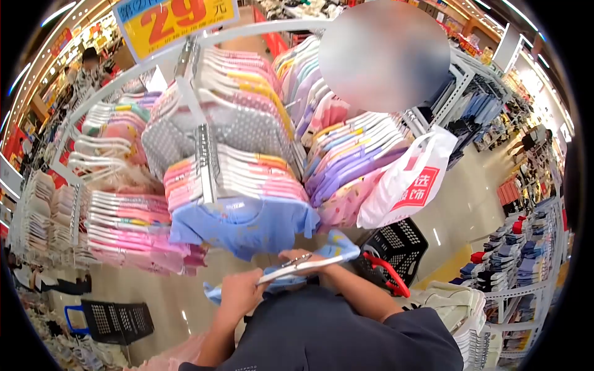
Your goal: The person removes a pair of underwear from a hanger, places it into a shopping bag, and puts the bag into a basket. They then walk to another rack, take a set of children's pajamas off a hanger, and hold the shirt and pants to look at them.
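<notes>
My left hand [241, 289] is closed on one end of a white hanger [288, 270], low in front of my body. My right hand [312, 261] is closed around the hanger's other side, near its metal hook. A light blue garment with yellow patches [341, 245] hangs on this hanger and shows beyond both hands; its lower part is hidden. Just ahead, a blue short-sleeved child's top [244, 222] faces me at the front of a rack row. Behind it are several pink and white garments on white hangers.
A white rack rail [272, 26] carries many children's clothes and a yellow price sign [176, 25]. A white plastic bag [411, 179] hangs at the right of the rack. Below it stands a black basket [396, 247] with a red handle; another black basket [117, 321] is lower left.
</notes>
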### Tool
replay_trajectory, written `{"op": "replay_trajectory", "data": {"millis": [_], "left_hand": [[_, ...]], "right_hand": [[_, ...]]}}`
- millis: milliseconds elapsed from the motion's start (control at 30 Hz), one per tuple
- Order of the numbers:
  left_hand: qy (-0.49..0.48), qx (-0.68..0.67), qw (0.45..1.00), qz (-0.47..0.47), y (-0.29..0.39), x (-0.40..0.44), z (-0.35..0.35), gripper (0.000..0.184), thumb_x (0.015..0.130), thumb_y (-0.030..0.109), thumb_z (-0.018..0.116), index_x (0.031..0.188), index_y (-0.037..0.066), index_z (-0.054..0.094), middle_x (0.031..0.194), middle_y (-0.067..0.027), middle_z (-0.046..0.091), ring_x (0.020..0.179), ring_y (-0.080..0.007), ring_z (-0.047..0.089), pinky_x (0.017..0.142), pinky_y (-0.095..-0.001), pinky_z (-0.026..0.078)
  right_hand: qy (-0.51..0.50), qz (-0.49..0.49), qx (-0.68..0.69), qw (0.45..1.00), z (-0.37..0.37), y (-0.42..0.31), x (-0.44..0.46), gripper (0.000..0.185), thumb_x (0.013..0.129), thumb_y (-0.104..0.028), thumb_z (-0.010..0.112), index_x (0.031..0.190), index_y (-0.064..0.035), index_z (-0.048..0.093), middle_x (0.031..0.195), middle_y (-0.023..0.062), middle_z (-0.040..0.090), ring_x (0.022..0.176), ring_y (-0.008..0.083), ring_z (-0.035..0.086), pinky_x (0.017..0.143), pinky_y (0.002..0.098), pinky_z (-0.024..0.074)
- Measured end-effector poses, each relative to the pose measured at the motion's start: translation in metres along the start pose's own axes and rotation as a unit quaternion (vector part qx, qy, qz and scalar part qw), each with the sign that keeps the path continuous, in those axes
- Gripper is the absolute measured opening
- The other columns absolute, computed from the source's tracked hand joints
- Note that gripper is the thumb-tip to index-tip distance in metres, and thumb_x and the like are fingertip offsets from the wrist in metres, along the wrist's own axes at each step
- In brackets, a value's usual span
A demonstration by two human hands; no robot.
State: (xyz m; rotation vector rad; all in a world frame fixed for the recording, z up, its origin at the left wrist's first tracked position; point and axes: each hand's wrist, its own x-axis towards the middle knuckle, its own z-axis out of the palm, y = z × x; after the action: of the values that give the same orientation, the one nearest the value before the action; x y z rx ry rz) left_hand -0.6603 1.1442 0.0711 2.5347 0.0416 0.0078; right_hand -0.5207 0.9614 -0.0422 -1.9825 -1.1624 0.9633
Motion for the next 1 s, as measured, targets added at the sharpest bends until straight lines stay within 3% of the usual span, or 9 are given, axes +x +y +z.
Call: {"op": "replay_trajectory", "data": {"millis": [133, 267, 300, 433, 567, 667, 733, 867, 1000], "left_hand": [[0.005, 0.042, 0.999, 0.028, 0.001, 0.002, 0.004, 0.023, 0.083, 0.031, 0.068, 0.074, 0.011, 0.063, 0.061, -0.0134, 0.057, 0.059, -0.0353, 0.057, 0.051, -0.0425, 0.042], [0.012, 0.035, 0.999, 0.03, -0.008, 0.003, 0.007, 0.023, 0.084, 0.033, 0.068, 0.076, 0.011, 0.065, 0.059, -0.0131, 0.057, 0.057, -0.0353, 0.057, 0.051, -0.0429, 0.042], [0.011, 0.034, 0.999, 0.018, -0.01, 0.003, 0.007, 0.022, 0.084, 0.032, 0.068, 0.077, 0.011, 0.066, 0.058, -0.013, 0.057, 0.056, -0.0354, 0.057, 0.051, -0.0428, 0.042], [0.009, -0.002, 1.0, -0.014, -0.01, 0.001, -0.002, 0.027, 0.085, 0.034, 0.065, 0.075, 0.01, 0.06, 0.061, -0.0155, 0.058, 0.06, -0.0378, 0.059, 0.053, -0.0477, 0.043], [0.036, -0.019, 0.998, -0.039, -0.018, -0.001, -0.005, 0.022, 0.085, 0.03, 0.065, 0.077, 0.009, 0.064, 0.06, -0.0148, 0.058, 0.056, -0.0354, 0.058, 0.051, -0.0434, 0.042], [0.045, -0.035, 0.997, -0.055, -0.021, -0.001, -0.014, 0.017, 0.084, 0.025, 0.066, 0.081, 0.008, 0.068, 0.06, -0.0155, 0.057, 0.054, -0.034, 0.056, 0.051, -0.0389, 0.042], [0.077, -0.012, 0.996, -0.036, -0.026, -0.002, -0.018, 0.017, 0.084, 0.024, 0.065, 0.083, 0.007, 0.068, 0.061, -0.017, 0.056, 0.054, -0.0349, 0.056, 0.051, -0.039, 0.042], [0.106, -0.021, 0.993, -0.055, -0.031, -0.002, -0.029, 0.026, 0.086, 0.029, 0.065, 0.075, 0.006, 0.061, 0.061, -0.0188, 0.054, 0.058, -0.039, 0.055, 0.052, -0.0447, 0.039], [0.126, -0.074, 0.986, -0.085, -0.025, -0.001, -0.042, 0.024, 0.086, 0.025, 0.066, 0.077, 0.004, 0.063, 0.061, -0.0176, 0.053, 0.055, -0.0366, 0.053, 0.051, -0.0408, 0.04]], "right_hand": [[0.034, 0.002, 0.025, 0.999, 0.025, 0.014, 0.008, 0.045, 0.085, -0.027, 0.062, 0.121, -0.0005, 0.057, 0.112, 0.021, 0.063, 0.106, 0.0354, 0.06, 0.09, 0.0409, 0.0472], [0.208, -0.022, 0.055, 0.976, 0.03, 0.001, 0.004, 0.027, 0.084, -0.017, 0.058, 0.107, -0.0053, 0.066, 0.098, 0.017, 0.067, 0.097, 0.0332, 0.063, 0.086, 0.0399, 0.0497], [0.264, -0.082, -0.039, 0.96, 0.031, 0.002, 0.006, 0.019, 0.082, -0.013, 0.06, 0.097, -0.0043, 0.067, 0.086, 0.0161, 0.067, 0.085, 0.0341, 0.065, 0.077, 0.04, 0.0517], [0.391, -0.069, 0.054, 0.916, 0.024, -0.036, -0.02, 0.013, 0.081, -0.008, 0.063, 0.093, -0.0021, 0.065, 0.087, 0.0148, 0.067, 0.08, 0.0303, 0.065, 0.069, 0.0348, 0.0513], [0.3, 0.032, 0.138, 0.943, 0.022, -0.059, -0.043, 0.014, 0.082, -0.008, 0.064, 0.094, -0.0015, 0.064, 0.092, 0.0145, 0.067, 0.082, 0.0264, 0.065, 0.071, 0.0327, 0.0509], [0.401, -0.157, 0.165, 0.887, 0.023, -0.064, -0.046, 0.019, 0.077, 0.001, 0.067, 0.096, -0.003, 0.067, 0.105, 0.0132, 0.066, 0.09, 0.0261, 0.063, 0.079, 0.0332, 0.0502], [0.412, -0.176, 0.095, 0.889, 0.014, -0.069, -0.048, 0.022, 0.074, 0.001, 0.069, 0.095, -0.0034, 0.067, 0.105, 0.0133, 0.064, 0.095, 0.0268, 0.062, 0.084, 0.0345, 0.0487], [0.42, -0.154, 0.089, 0.89, 0.002, -0.074, -0.053, 0.022, 0.072, 0.003, 0.067, 0.093, -0.0029, 0.07, 0.087, 0.0068, 0.058, 0.08, 0.0195, 0.056, 0.076, 0.0285, 0.0445], [0.321, -0.157, 0.251, 0.9, 0.006, -0.059, -0.055, 0.015, 0.08, 0.001, 0.066, 0.095, -0.0012, 0.07, 0.07, 0.0044, 0.06, 0.065, 0.0129, 0.051, 0.063, 0.0257, 0.0412]]}}
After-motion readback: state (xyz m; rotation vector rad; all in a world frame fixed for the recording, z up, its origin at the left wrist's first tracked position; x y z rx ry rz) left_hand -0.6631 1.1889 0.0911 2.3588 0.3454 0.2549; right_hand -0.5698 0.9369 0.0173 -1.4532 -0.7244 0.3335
